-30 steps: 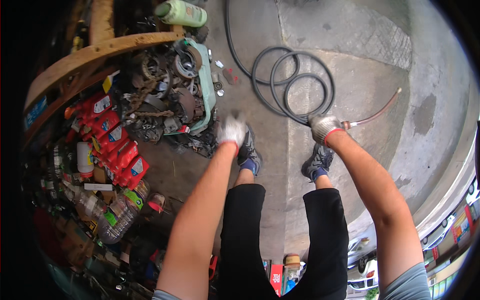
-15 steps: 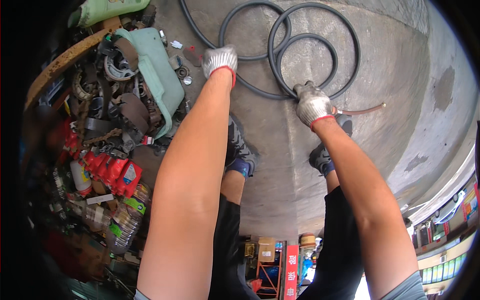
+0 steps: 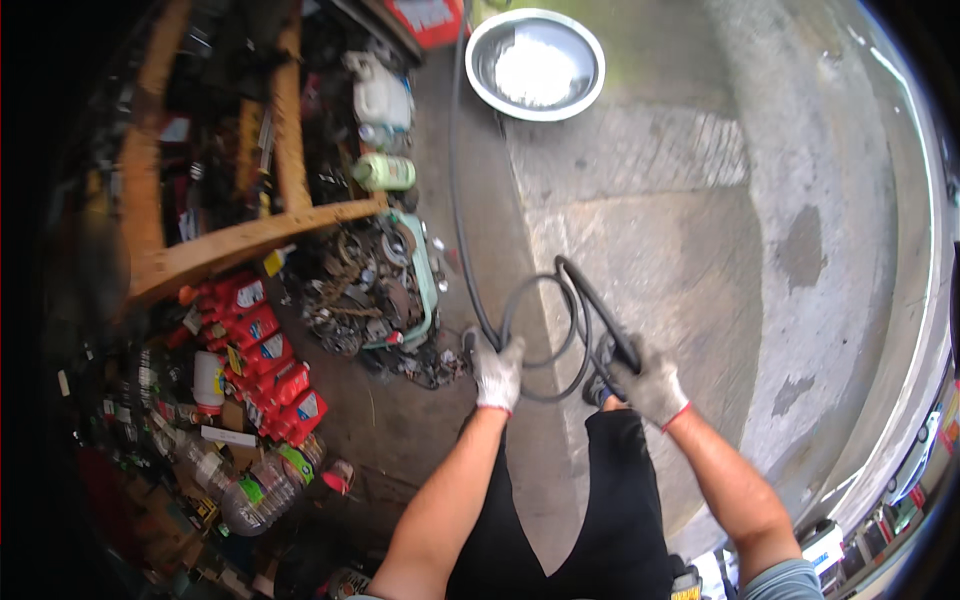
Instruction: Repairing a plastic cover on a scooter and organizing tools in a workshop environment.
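While the far left is mostly dark clutter, red bottles (image 3: 284,386) show clearly, with clear plastic bottles (image 3: 255,503) on the near side and a wooden frame (image 3: 288,140) on the far side. Next over: heap of metal parts (image 3: 350,285) in and around a green tub (image 3: 428,290), green bottle (image 3: 385,172) and white jug (image 3: 382,95) beyond it. Then the left hand (image 3: 497,372), gloved, grip closed around the black hose (image 3: 598,305) where its long run comes in. That run heads away from the person, passing left of the metal basin (image 3: 500,92) on the floor (image 3: 690,240). Between the hands the hose sits in loose, uneven loops; can't tell if they touch the floor. One stretch rises in a sharp bend, then drops into the right hand (image 3: 652,383), also gloved, grip closed on the hose. Can't count the turns in it. Far right: concrete with dark patches (image 3: 803,248). Status, my read: coiling is partway. Done: a few turns gathered, both grips on. Left: the run past the basin isn't looped, turns need evening up, nothing tied off that I can see. Neither hose end is visible, so no call on remaining length.
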The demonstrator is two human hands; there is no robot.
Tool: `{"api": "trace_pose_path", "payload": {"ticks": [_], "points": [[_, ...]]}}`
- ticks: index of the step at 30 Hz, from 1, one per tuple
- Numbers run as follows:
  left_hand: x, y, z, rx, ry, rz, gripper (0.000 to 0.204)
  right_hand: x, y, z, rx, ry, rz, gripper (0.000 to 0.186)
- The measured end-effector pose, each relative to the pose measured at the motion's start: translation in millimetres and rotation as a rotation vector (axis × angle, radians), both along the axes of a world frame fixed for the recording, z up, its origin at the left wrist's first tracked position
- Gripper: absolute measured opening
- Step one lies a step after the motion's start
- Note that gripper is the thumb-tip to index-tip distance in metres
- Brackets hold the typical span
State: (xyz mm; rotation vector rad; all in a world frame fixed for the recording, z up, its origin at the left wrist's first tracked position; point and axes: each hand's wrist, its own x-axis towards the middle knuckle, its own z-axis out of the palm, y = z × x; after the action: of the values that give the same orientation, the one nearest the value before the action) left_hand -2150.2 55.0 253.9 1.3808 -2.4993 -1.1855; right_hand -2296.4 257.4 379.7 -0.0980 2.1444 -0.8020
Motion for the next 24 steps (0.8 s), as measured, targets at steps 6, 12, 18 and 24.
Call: {"api": "trace_pose_path", "payload": {"ticks": [6,12,18,24], "points": [[-67.4,81.4,192.1,0.971,0.312,0.253,0.037,-1.7,-15.0,119.7,-0.275,0.217,0.030,0.035],[-101.7,106.6,294.8,1.213,0.340,0.405,0.033,-16.0,7.9,212.4,-0.237,0.047,-0.051,0.052],[-111.8,131.0,344.3,1.195,0.311,0.068,0.039,-45.4,54.8,275.9,-0.099,0.060,-0.057,0.057],[-160.0,104.2,388.5,1.234,0.505,0.122,0.038,-43.8,106.6,344.6,-0.215,0.128,0.005,0.061]]}}
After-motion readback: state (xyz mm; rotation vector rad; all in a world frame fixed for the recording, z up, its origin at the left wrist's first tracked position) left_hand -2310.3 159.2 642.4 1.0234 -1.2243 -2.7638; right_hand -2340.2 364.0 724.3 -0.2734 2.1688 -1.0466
